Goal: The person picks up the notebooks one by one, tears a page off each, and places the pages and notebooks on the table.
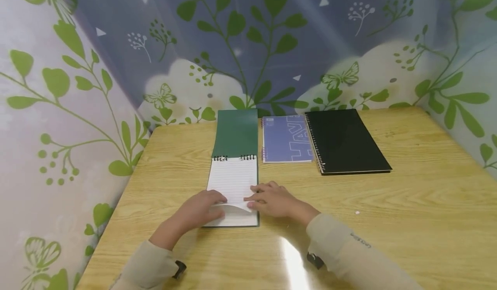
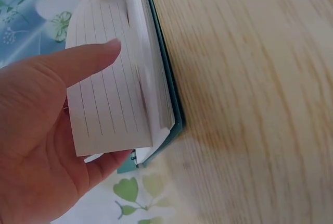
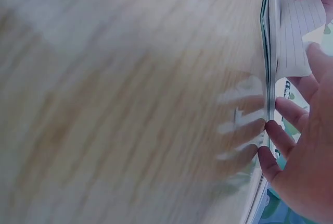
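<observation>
A spiral-bound notebook (image 1: 233,173) lies on the table with its green cover (image 1: 237,132) flipped up and away. One lined page (image 2: 104,83) has its near end lifted and curled upward, with more pages beneath. My left hand (image 1: 199,210) holds the page's left part, its thumb (image 2: 93,60) across the lined face and its fingers behind. At the right edge, my right hand (image 1: 275,201) has thumb and forefinger at the page's corner. In the right wrist view, its other fingers (image 3: 278,138) touch the notebook's side.
To the right of the green cover lies a purple spiral notebook (image 1: 285,139). A larger black spiral notebook (image 1: 345,141) lies beyond it. A small white scrap (image 1: 357,212) sits on the wooden table (image 1: 419,221). Leaf-patterned curtains (image 1: 233,44) stand behind the table and at both sides.
</observation>
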`<state>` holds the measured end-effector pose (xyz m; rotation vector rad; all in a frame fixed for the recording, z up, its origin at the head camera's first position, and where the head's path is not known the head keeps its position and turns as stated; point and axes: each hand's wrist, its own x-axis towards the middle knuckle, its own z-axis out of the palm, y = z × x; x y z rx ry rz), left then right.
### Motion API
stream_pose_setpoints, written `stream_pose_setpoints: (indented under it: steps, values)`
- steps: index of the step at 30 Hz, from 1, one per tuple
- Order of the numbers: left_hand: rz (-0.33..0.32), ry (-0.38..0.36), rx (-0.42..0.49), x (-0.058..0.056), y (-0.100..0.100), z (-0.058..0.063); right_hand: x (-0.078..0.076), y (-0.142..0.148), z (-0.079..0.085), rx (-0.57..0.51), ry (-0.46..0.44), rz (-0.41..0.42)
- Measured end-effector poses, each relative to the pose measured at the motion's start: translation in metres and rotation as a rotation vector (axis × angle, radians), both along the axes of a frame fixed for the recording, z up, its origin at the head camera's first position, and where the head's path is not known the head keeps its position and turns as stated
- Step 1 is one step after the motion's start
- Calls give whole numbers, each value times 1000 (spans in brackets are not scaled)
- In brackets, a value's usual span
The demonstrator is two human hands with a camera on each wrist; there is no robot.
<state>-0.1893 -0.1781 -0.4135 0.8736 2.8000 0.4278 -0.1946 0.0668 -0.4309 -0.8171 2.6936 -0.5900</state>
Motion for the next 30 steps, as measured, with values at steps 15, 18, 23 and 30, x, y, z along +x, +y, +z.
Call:
stream_pose_setpoints:
  steps: [15,18,23,30]
  values:
    - [130,164,8,-3,8,-6,-4,3,-1,-135,-86,-36]
    - [181,179,44,-2,8,-8,-10,8,-3,-276,-103,-130]
    - [239,268,115,-2,6,-10,-27,20,-8,-226,22,-308]
    - [351,435,300,-11,6,-8,-66,13,-4,-102,21,-270]
